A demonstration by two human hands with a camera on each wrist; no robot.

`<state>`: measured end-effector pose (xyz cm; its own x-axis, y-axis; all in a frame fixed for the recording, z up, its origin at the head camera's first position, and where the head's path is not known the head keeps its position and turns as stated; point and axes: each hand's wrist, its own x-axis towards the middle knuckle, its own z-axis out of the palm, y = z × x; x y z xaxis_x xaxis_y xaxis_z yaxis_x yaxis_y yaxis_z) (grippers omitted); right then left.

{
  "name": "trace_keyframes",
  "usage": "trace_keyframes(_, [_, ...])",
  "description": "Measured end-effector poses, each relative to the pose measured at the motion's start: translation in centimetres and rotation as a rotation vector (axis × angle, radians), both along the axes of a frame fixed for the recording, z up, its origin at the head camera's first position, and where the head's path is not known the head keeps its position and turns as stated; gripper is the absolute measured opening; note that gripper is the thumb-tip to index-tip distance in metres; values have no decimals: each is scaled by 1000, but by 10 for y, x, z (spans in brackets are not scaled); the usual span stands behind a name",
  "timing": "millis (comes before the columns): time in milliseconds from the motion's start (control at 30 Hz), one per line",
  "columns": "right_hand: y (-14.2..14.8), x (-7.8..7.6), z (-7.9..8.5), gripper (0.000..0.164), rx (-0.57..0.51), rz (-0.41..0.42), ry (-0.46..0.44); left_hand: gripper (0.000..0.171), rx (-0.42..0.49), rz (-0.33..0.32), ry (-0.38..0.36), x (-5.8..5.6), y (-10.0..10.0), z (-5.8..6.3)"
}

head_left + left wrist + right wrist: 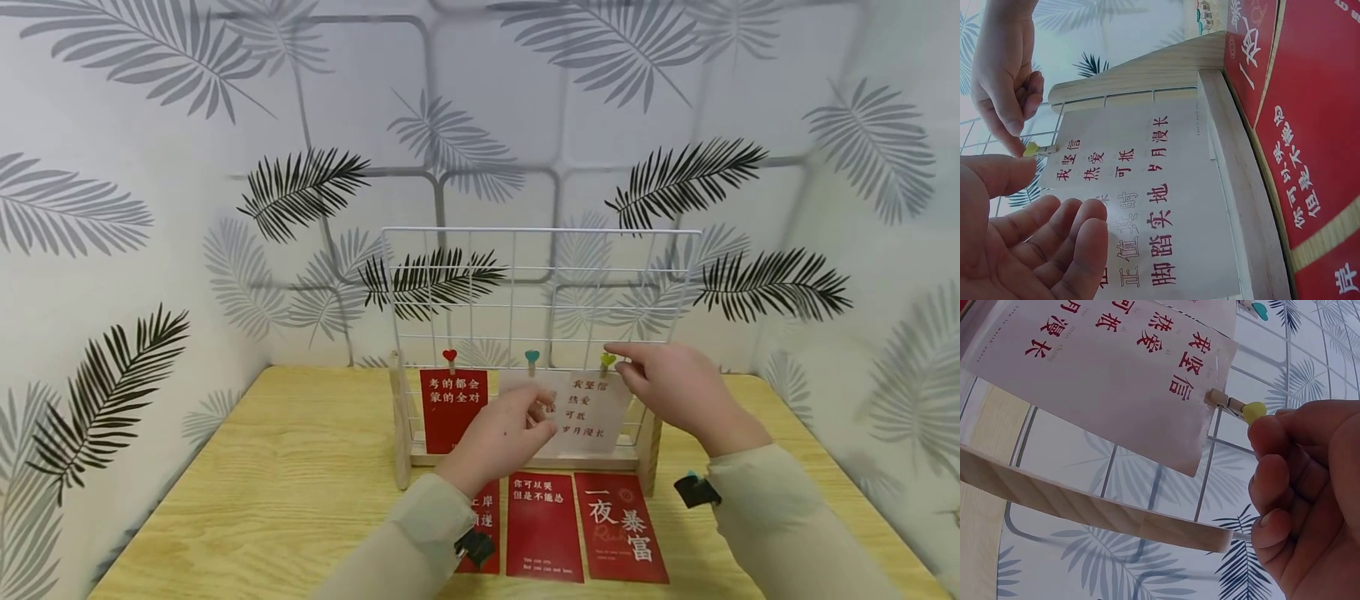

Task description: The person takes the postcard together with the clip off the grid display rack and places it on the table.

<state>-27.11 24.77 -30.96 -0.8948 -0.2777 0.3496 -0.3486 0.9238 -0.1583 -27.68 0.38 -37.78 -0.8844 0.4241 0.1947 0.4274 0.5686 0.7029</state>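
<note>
Leaf-patterned wallpaper (495, 67) backed a wood-grain table (300, 450), where a white wire rack (540, 229) stood in a wooden base. At the rack's right side, a yellow clip (607, 360) sat on the top edge of a white card (592, 408). A person's right hand (678, 387) touched its heart with the index fingertip; whether the thumb pinched too, I could not tell. Fingers loosely bent and thumb apart, the left hand (502, 433) held nothing before the cards. Further left were a blue clip (532, 358) and a red clip (450, 357), a red card (453, 421) hanging below the latter. Three more red cards (543, 525) lay in front.
</note>
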Motion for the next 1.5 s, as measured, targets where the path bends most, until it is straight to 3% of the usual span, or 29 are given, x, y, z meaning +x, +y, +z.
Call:
trace_keyframes(167, [-1,-3,-1,33,45,-6,14,37,12,17,-6,-2,7,2])
trace_keyframes(433, [-2,-9,-6,27,134,-28,131,39,24,41,21,-5,19,2])
trace_keyframes(667, [-4,-14,-13,23,147,-29,249,38,24,53,34,-8,21,-4])
trace_keyframes(1100, [-7,-20,-20,21,130,-13,346,42,108,86,129,-5,29,-4])
trace_keyframes(1333, [-10,-20,-21,18,112,-2,395,41,176,62,73,-6,33,-1])
trace_keyframes(1500, [-10,-15,-18,17,112,-24,364,36,231,66,12,-6,38,-1])
